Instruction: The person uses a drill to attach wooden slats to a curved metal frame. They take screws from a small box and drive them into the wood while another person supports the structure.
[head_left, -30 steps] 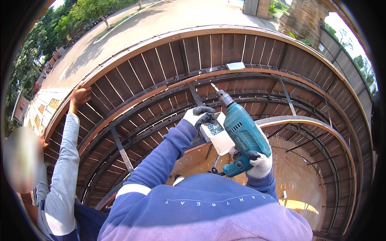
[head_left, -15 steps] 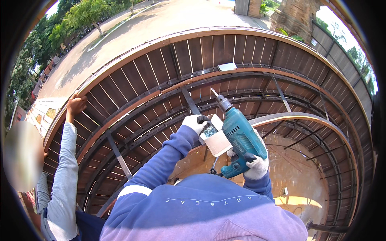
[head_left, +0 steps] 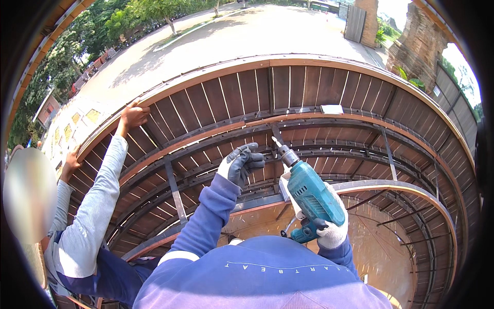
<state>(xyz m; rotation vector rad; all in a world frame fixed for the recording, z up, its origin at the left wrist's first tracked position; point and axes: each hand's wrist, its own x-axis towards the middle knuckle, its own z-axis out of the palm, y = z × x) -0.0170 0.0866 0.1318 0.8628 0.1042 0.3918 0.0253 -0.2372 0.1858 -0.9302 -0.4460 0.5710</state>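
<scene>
My right hand (head_left: 333,226), in a white glove with dark-coated fingers, grips the handle of a teal power drill (head_left: 314,193). The drill tilts up and to the left, with a bit in its chuck. A small open cardboard box (head_left: 284,189) shows behind the drill's left side, mostly hidden by it. Left of the chuck, my left hand (head_left: 241,164) is raised in a matching glove, its fingers curled together; whatever they pinch is too small to make out.
A curved structure of dark slats (head_left: 252,92) on metal ribs surrounds me. At left, another person's bare hands (head_left: 135,116) hold its outer rim. A pale flat piece (head_left: 332,109) lies on a rib. Brown floor (head_left: 375,242) shows below; trees and paving stand beyond.
My left hand has come out of the box and moved left, fingers now closed. The drill stays in my right hand. The other person's hand sits further along the rim as the view shifts.
</scene>
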